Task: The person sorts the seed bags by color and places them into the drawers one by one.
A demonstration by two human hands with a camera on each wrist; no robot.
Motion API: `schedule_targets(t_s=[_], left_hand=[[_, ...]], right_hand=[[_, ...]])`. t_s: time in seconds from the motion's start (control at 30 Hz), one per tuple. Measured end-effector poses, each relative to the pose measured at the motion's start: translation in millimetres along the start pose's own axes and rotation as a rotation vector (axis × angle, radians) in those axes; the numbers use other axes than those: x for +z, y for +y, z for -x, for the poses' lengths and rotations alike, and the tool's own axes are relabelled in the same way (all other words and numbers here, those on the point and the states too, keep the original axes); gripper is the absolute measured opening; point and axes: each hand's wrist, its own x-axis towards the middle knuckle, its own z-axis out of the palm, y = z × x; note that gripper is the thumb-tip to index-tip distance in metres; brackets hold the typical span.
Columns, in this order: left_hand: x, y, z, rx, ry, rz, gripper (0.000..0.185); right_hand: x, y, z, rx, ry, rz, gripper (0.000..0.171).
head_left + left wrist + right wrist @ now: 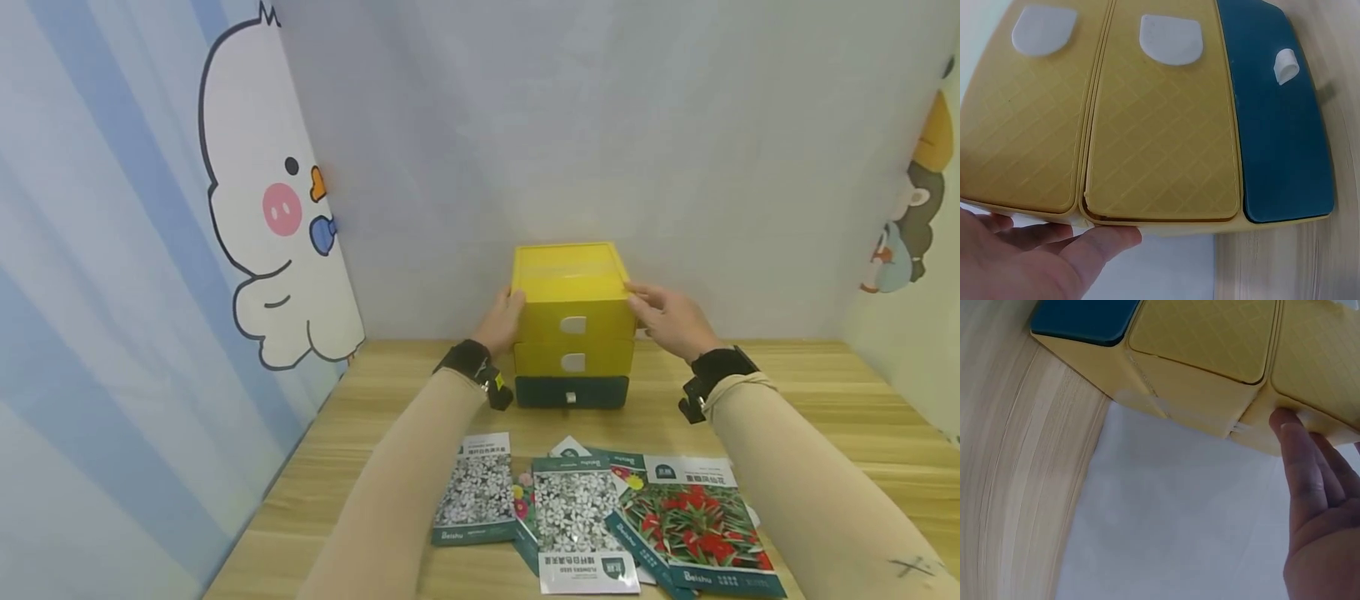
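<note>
While both hands are on the little drawer box [572,329], nothing has been opened. The box stands at the back of the tabletop [825,400], close to the wall. The left hand [501,321] lies flat against the box's left side with its fingers straight. The right hand [666,318] touches the top right edge with its fingers almost straight, not wrapped around anything. All three drawers look pushed in: the two yellow drawers [1160,125] and the dark blue drawer [1279,119] at the bottom. The seed packets [577,517] lie spread out at the front, well apart from the box, and no hand is near them. So I think the work is just starting.
</note>
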Motion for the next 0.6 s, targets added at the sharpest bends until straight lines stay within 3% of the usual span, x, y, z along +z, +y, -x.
schedule_targets(t_s=[0.27,0.6], left_hand=[[3.2,-2.8,-5.2,0.041,-0.001,-0.054,0.060],[8.1,2.3,-4.5,0.009,-0.021,-0.055,0.060]], right_hand=[[-1.0,0.1,4.4,-0.001,0.012,0.003,0.053],[-6.3,2.2,6.7,0.013,0.023,-0.007,0.055]])
